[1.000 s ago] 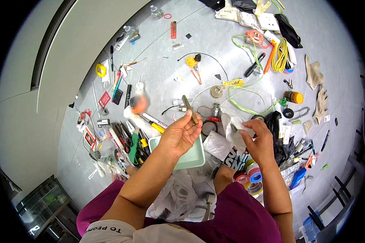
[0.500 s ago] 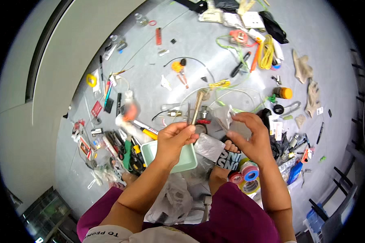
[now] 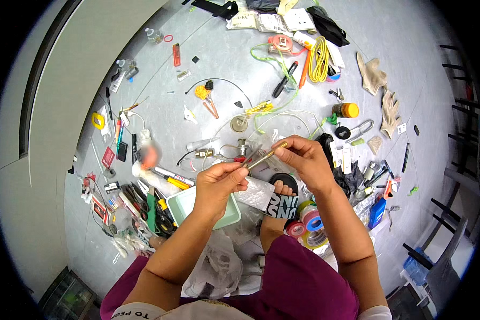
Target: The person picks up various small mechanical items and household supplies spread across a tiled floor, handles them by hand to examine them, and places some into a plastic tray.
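My left hand (image 3: 221,186) pinches the near end of a slim metal rod (image 3: 261,159) with a brass-coloured tip. A second thin, pointed silver piece (image 3: 253,154) sticks up from the same fingers; its exact kind is unclear. My right hand (image 3: 306,162) has thumb and fingers closed on the rod's brass end, so the rod spans both hands. Below them lie a clear-and-silver plastic packet (image 3: 257,194) and a pale green tray (image 3: 233,214). Just beyond the hands, a small metal valve fitting (image 3: 242,146) with a red part rests on the floor.
Pliers and scissors (image 3: 144,210) crowd the left side. Tape rolls (image 3: 311,218) sit by my right forearm. An orange-lidded jar (image 3: 349,110), work gloves (image 3: 372,74), a yellow cord coil (image 3: 318,60) and a tape measure (image 3: 280,44) lie farther off. Loose cables curve across the middle.
My right hand has let go of the clear plastic bag and now grips the rod's brass end. The rod has tilted from nearly upright toward the right. The view has shifted.
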`<action>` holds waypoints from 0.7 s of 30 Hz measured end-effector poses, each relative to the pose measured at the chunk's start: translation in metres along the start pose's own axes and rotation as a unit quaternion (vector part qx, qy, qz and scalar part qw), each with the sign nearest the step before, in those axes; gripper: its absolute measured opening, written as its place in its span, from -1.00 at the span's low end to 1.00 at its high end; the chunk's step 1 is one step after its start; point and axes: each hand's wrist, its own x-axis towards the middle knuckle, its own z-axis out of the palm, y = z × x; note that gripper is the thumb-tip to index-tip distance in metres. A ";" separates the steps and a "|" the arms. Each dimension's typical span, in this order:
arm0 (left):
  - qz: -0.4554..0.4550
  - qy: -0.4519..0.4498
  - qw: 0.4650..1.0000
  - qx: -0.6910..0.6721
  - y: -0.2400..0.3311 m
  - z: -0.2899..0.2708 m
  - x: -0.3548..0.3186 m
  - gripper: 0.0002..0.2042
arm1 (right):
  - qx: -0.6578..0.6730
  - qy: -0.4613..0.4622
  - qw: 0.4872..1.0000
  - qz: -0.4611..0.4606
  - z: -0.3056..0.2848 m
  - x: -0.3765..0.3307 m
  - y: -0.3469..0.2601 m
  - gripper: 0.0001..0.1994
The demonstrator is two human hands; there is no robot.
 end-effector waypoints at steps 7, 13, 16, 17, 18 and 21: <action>0.141 0.001 0.982 0.123 -0.006 -0.001 0.012 -0.83 | 0.091 0.047 0.995 0.020 -0.008 -0.004 0.001 -0.83; 0.360 -0.051 0.814 0.453 0.035 0.018 0.031 -0.85 | 0.308 0.094 0.945 -0.049 -0.018 -0.007 0.020 -0.80; 0.431 -0.127 0.737 0.505 0.048 0.032 0.036 -0.86 | 0.368 0.116 0.920 -0.067 -0.022 -0.009 0.028 -0.80; 0.444 -0.137 0.703 0.538 0.050 0.037 0.038 -0.88 | 0.373 0.122 0.917 -0.064 -0.024 -0.010 0.028 -0.80; 0.456 -0.147 0.667 0.571 0.052 0.042 0.040 -0.89 | 0.379 0.127 0.915 -0.061 -0.025 -0.011 0.029 -0.80; 0.465 -0.182 0.592 0.632 0.050 0.059 0.041 -0.92 | 0.375 0.126 0.916 -0.062 -0.030 -0.010 0.033 -0.80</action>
